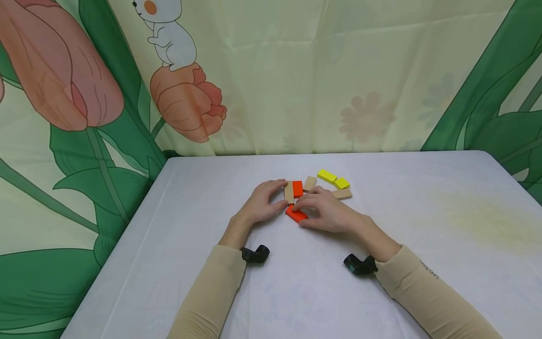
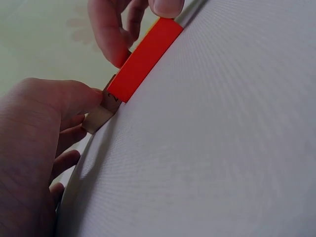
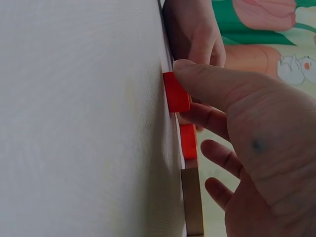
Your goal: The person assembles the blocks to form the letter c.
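Observation:
My left hand (image 1: 266, 201) holds a plain wooden block (image 1: 289, 192) by its two ends, index finger at the far end and thumb at the near one. A red block (image 1: 298, 189) lies along that block's right side. Nearer to me, my right hand (image 1: 326, 210) pinches a second red block (image 1: 295, 214) between thumb and index finger, its other fingers spread over the group. In the left wrist view this red block (image 2: 145, 61) stands slanted, one corner right at the wooden block (image 2: 101, 113), which has a dark mark on its end.
Behind the right hand lie another wooden block (image 1: 310, 182), a longer wooden block (image 1: 342, 194) partly hidden by the fingers, and two yellow blocks (image 1: 327, 176) end to end. A white cloth covers the table (image 1: 169, 263). A printed curtain (image 1: 271, 94) hangs behind its far edge.

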A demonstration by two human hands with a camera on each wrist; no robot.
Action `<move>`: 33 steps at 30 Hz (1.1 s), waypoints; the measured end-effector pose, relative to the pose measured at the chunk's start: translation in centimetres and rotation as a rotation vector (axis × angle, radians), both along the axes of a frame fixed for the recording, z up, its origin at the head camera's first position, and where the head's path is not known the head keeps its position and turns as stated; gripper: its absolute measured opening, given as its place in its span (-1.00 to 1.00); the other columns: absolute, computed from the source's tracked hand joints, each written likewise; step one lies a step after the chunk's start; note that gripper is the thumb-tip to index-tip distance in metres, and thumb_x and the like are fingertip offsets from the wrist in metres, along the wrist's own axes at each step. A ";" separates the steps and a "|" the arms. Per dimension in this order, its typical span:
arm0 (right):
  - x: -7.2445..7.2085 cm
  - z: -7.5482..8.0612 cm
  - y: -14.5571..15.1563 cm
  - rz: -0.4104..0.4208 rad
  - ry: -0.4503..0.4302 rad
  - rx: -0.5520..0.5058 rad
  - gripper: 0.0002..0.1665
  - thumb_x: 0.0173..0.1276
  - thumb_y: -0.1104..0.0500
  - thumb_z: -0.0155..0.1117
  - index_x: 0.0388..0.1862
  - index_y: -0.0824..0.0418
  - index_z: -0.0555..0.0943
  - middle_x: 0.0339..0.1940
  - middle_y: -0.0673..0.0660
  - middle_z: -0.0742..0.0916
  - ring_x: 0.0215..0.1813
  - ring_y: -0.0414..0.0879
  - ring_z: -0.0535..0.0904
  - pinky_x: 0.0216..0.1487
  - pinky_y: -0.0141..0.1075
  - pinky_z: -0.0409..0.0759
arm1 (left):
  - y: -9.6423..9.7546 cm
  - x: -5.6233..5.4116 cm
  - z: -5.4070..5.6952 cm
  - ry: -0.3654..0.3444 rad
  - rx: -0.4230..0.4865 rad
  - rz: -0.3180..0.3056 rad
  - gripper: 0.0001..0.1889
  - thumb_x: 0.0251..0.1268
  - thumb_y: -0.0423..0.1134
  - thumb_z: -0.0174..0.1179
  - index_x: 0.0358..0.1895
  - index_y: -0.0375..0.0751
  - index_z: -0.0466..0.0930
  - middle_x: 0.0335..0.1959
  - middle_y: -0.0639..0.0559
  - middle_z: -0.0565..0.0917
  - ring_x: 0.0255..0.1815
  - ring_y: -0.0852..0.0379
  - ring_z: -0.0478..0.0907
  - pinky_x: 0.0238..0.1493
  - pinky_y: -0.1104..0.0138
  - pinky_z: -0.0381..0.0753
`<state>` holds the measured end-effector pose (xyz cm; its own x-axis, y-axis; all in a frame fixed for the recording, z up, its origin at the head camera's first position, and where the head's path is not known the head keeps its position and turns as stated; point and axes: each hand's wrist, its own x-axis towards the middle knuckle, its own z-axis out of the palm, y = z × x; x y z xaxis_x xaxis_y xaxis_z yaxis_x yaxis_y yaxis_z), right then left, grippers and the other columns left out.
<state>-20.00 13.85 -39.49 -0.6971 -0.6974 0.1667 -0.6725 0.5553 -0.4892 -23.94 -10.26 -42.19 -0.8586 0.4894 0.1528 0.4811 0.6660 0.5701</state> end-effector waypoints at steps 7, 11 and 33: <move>0.0 0.1 -0.2 -0.004 0.031 0.006 -0.57 0.25 0.09 0.53 0.11 0.03 0.74 0.03 -0.13 0.75 0.19 -0.02 0.40 0.18 -0.08 0.45 | 0.0 0.0 0.2 -0.003 -0.009 0.005 -0.38 0.38 -0.05 0.20 0.47 -0.11 0.40 0.44 0.01 0.43 0.47 0.01 0.26 0.49 0.08 0.15; 0.0 0.2 -0.2 0.012 0.048 -0.011 -0.59 0.25 0.12 0.53 0.10 0.05 0.74 0.02 -0.11 0.75 0.19 0.02 0.41 0.19 -0.05 0.43 | 0.0 0.1 0.2 -0.007 0.001 0.008 -0.39 0.38 -0.07 0.21 0.47 -0.10 0.41 0.44 0.02 0.43 0.48 0.00 0.25 0.49 0.07 0.15; 0.1 0.1 0.1 -0.022 -0.015 -0.043 -0.56 0.26 0.08 0.53 0.13 0.05 0.72 0.06 -0.14 0.73 0.22 -0.01 0.38 0.19 -0.08 0.47 | 0.0 0.3 0.2 -0.007 0.021 -0.001 -0.40 0.37 -0.09 0.21 0.46 -0.12 0.41 0.43 0.01 0.45 0.48 -0.01 0.25 0.49 0.06 0.15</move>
<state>-19.89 13.92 -39.40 -0.7148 -0.6743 0.1856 -0.6527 0.5478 -0.5234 -23.61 -10.28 -41.97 -0.8592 0.4869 0.1568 0.4774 0.6533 0.5876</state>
